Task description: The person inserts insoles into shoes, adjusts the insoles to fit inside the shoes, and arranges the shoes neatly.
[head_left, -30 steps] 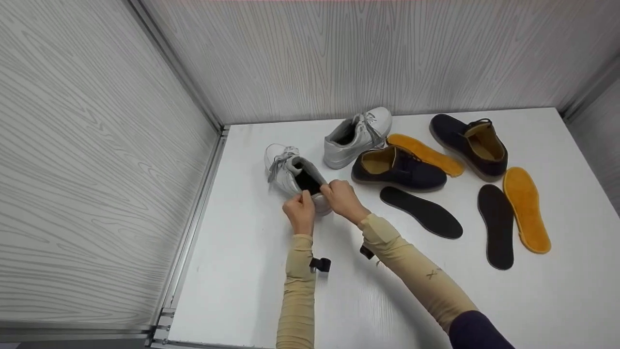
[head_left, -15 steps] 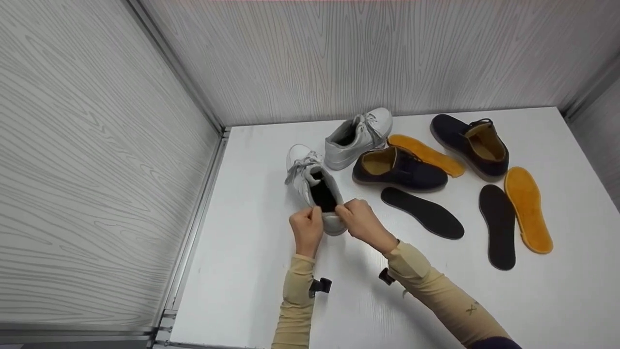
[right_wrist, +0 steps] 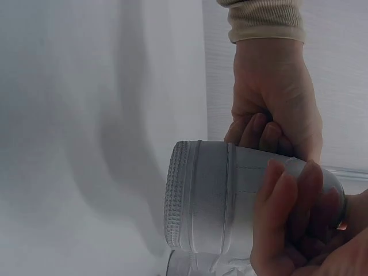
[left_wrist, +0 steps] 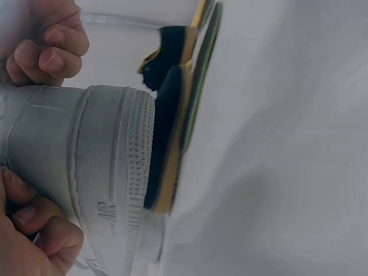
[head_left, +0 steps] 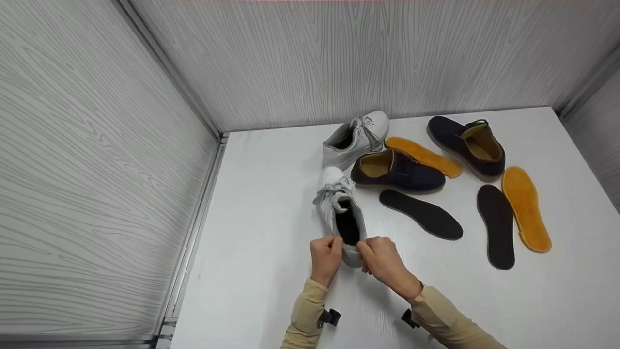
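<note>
Both hands grip a white sneaker (head_left: pixel 334 208) by the collar at its heel. Its toe points away toward the back, and a black insole (head_left: pixel 347 227) shows inside the opening. My left hand (head_left: pixel 325 259) pinches the left side of the collar, its fingers curled. On the other side, my right hand (head_left: pixel 385 261) pinches the rim with thumb and bent fingers. In the left wrist view the sneaker's heel (left_wrist: pixel 103 149) faces the camera, with the ridged sole edge in plain sight. From the right wrist, the same heel (right_wrist: pixel 207 195) appears between the two hands.
A second white sneaker (head_left: pixel 356 138) stands by the back wall. Right of it are two navy shoes (head_left: pixel 411 174) with two orange insoles (head_left: pixel 527 208). Two loose black insoles (head_left: pixel 421 214) lie in front of them. A panel wall (head_left: pixel 87 169) borders the left side.
Both hands have drawn the sneaker rightward and closer to the person, turning its toe more directly away. The other shoes and insoles have stayed in place.
</note>
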A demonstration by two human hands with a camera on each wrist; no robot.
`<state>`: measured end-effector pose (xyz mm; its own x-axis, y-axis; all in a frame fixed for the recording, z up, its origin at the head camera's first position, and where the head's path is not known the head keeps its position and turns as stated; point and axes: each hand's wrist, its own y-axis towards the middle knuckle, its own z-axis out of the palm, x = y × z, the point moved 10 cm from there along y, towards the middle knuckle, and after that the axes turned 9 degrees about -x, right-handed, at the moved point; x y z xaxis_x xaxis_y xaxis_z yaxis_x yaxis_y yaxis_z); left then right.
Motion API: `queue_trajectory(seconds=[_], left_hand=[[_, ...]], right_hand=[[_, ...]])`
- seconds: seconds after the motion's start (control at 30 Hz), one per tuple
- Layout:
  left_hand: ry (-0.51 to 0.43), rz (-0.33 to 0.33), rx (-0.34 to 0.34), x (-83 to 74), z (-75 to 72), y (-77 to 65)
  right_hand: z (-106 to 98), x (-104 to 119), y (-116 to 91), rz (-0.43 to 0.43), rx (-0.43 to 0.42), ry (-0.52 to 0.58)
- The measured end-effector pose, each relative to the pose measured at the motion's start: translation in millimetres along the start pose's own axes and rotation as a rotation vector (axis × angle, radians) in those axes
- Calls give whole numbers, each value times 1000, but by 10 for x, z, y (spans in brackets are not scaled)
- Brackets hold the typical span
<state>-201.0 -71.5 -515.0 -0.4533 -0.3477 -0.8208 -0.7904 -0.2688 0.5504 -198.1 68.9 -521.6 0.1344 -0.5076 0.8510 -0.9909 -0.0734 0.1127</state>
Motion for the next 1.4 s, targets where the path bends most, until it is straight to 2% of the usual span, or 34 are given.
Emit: queue_trajectory(seconds=[0.17, 0.37, 0.63, 1.0, 1.3, 1.4], left_hand=[[-36, 14, 67, -189, 80, -164], [-62, 27, 128, -167, 182, -345], [-74, 20, 167, -129, 218, -492], [-76, 30, 165, -101, 203, -552], [-68, 35, 172, -102, 241, -551], [-47, 27, 165, 24, 280, -594]], right_hand=[[-57, -172, -233, 27, -36, -29], [-72, -341, -441, 99, -26, -45], [-17, -479, -565, 144, 9, -48], [18, -527, -615, 147, 70, -64], [-24, -555, -591, 143, 71, -77], [-30, -575, -580, 149, 71, -76]])
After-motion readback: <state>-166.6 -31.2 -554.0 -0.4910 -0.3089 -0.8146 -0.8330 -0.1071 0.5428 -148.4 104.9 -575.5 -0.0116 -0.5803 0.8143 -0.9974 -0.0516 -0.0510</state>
